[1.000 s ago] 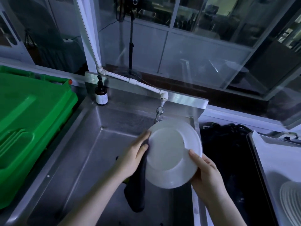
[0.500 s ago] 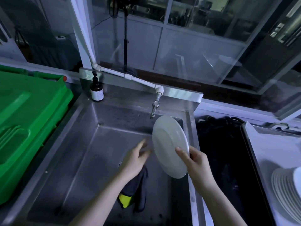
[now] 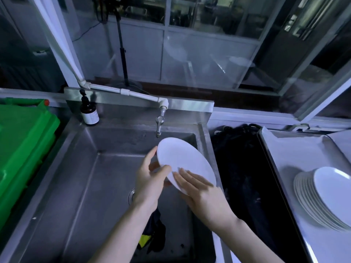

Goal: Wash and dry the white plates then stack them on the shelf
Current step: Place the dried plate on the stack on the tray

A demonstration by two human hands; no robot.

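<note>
Dim, bluish light. Large glass window panes in pale frames (image 3: 209, 54) rise behind a brushed stainless-steel sink basin (image 3: 79, 186). A white plastic water pipe (image 3: 121, 91) slants down to a small metal tap (image 3: 159, 126). A green plastic bin lid (image 3: 24, 149) lies left; a flat pale metal tray (image 3: 303, 152) stands right

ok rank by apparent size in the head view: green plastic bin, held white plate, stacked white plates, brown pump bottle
1. green plastic bin
2. held white plate and stacked white plates: alike, stack cropped, unranked
3. brown pump bottle

Above the sink (image 3: 106, 141), the left hand (image 3: 150, 185) grips a tilted white plate (image 3: 182, 158); the right hand (image 3: 201, 192) rests flat on it.
</note>
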